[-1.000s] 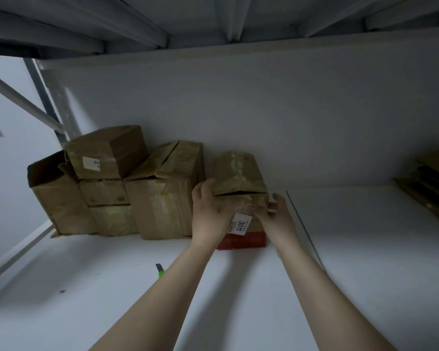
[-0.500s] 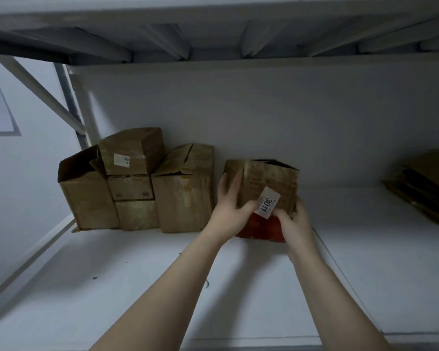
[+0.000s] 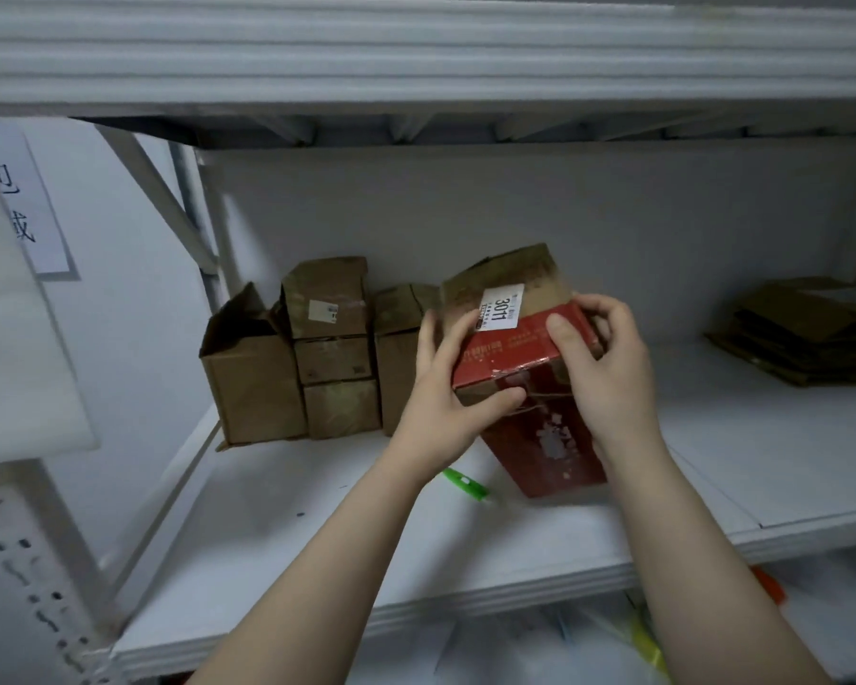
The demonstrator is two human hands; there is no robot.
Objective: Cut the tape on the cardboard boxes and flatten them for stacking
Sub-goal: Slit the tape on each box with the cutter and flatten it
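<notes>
Other boxes [image 3: 317, 358] sit back left on the shelf [image 3: 292, 536]. Your left grip [image 3: 446, 402], green cutter [image 3: 463, 482] lying just under that wrist, and right grip [image 3: 609, 378] both clutch the red box [image 3: 530, 388]. You've pulled it forward and tipped it, so the taped seam now faces you. I'd guess cutting's next.

A white shelf board [image 3: 317, 536] spans six o'clock under an upper shelf [image 3: 416, 51] at twelve, with a pale back wall [image 3: 515, 205] between them and a paper sign [image 3: 26, 200] at ten.

white shelf [image 3: 762, 437] | cardboard boxes [image 3: 253, 378] back-left | green cutter [image 3: 459, 482] front | flattened cardboard [image 3: 811, 333] right
</notes>
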